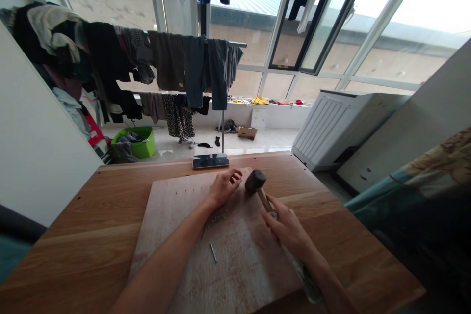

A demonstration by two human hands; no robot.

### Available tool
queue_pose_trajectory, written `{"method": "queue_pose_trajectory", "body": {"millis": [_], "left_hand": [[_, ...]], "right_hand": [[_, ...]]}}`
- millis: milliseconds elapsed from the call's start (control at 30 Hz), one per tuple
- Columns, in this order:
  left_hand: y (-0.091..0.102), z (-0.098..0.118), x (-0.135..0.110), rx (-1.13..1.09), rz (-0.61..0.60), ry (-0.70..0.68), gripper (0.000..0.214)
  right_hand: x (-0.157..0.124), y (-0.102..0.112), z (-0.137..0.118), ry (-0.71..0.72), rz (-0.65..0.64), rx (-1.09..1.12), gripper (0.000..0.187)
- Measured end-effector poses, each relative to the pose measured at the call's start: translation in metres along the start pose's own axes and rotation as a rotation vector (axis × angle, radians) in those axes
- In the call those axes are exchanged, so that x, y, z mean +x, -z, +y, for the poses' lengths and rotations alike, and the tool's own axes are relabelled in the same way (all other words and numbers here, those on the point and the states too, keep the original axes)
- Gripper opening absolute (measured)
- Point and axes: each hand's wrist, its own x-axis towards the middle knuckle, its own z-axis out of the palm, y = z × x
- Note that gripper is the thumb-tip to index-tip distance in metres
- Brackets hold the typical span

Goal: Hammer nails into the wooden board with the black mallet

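Observation:
My right hand (287,229) grips the wooden handle (265,200) of a dark-headed mallet (255,181), with the head raised just above a pale wooden board (165,225). My left hand (225,187) rests over the board beside the mallet head, its fingers curled together. Whatever they might pinch is hidden. Below my left wrist lie a loose metal nail (213,253) and a small cluster of nails (221,216). Tiny red dots mark the board's left part.
The board lies on a wooden table (66,245). A phone (210,160) stands at the far edge. Beyond are clothes on a drying rack (191,66), a green basket (133,142) and a white appliance (331,130). Patterned fabric (415,206) hangs at right.

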Motion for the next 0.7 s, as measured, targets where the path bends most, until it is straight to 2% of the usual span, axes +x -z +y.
{"method": "queue_pose_trajectory", "body": {"millis": [133,267,433,700], "left_hand": [[-0.001,-0.003,-0.001,0.066,0.023,-0.031,0.013],[-0.003,-0.005,-0.001,0.095,0.016,-0.027,0.017],[-0.002,-0.001,-0.001,0.082,0.028,-0.035,0.019],[-0.001,0.002,-0.001,0.138,-0.003,-0.039,0.018]], "right_hand": [[0.021,-0.002,-0.014,-0.006,0.09,0.19,0.055],[0.032,-0.013,-0.011,0.031,0.082,0.309,0.056],[0.027,-0.022,-0.001,-0.011,0.022,0.374,0.057],[0.021,-0.017,-0.014,-0.013,0.048,0.569,0.046]]}}
